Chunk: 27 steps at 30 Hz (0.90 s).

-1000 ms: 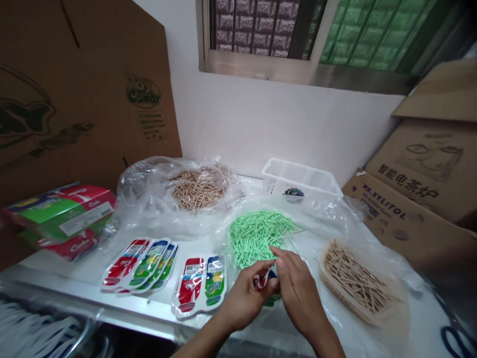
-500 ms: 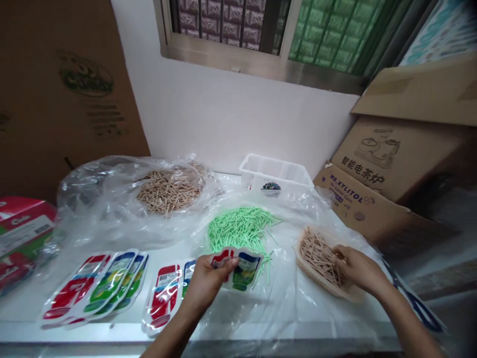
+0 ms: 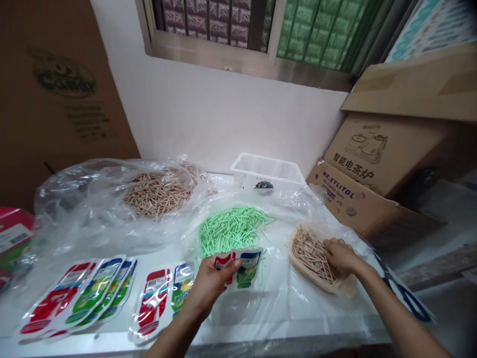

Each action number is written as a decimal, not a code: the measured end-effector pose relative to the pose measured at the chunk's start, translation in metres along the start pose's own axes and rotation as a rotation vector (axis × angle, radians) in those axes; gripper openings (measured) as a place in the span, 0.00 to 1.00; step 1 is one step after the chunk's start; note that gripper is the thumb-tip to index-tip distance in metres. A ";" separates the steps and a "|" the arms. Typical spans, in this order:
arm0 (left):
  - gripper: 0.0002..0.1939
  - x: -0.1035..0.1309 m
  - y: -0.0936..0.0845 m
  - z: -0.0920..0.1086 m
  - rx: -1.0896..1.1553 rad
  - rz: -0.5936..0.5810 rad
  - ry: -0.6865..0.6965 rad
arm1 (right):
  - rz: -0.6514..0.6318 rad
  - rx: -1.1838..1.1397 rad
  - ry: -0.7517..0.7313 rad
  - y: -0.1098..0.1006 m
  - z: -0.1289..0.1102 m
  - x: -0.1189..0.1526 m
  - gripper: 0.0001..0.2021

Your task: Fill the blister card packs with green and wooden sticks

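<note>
The printed packet [image 3: 247,271], around which both hands are brought together in the view from a second ago, is now pinched by the left hand [image 3: 214,277] alone. From it, the green sticks [image 3: 230,228] are heaped at twelve o'clock. At three o'clock, the right hand [image 3: 340,255] is now sunk among tan sticks [image 3: 310,250] in a tray [image 3: 304,271]; whether any are gripped cannot be told. A similar packet [image 3: 153,301] is laid at eight o'clock.

Two hands [image 3: 212,283] [image 3: 341,256]; at least five pouches [image 3: 247,271], one held, the rest lower left; one green stick pile [image 3: 229,228]; two brown stick piles [image 3: 158,194] [image 3: 311,253]; one bin [image 3: 276,185]; one basket [image 3: 309,279]; one pair of scissors [image 3: 418,312]; at least three cartons [image 3: 63,124].
</note>
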<state>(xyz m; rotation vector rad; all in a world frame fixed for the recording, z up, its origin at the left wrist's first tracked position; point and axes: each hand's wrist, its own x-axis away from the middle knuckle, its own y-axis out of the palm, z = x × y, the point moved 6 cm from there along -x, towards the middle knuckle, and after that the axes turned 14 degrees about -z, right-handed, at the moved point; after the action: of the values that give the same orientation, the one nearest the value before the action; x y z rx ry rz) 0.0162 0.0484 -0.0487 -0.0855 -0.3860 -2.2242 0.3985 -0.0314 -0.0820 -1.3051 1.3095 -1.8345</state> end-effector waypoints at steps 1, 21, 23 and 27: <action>0.23 0.001 0.001 0.001 0.007 -0.006 -0.001 | 0.007 -0.006 0.002 0.001 0.000 0.001 0.15; 0.21 -0.003 0.008 0.006 0.065 -0.001 0.019 | 0.101 -0.010 0.015 0.009 0.012 -0.001 0.12; 0.20 -0.005 0.005 0.004 0.047 0.012 0.024 | 0.133 -0.031 0.021 0.008 0.012 0.001 0.12; 0.21 -0.010 0.004 0.006 0.008 -0.010 0.033 | 0.200 -0.069 -0.012 0.002 0.009 0.008 0.10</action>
<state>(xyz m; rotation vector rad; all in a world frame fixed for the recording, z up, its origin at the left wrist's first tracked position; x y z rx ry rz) 0.0251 0.0552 -0.0440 -0.0423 -0.3775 -2.2308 0.4038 -0.0426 -0.0798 -1.1715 1.4526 -1.6558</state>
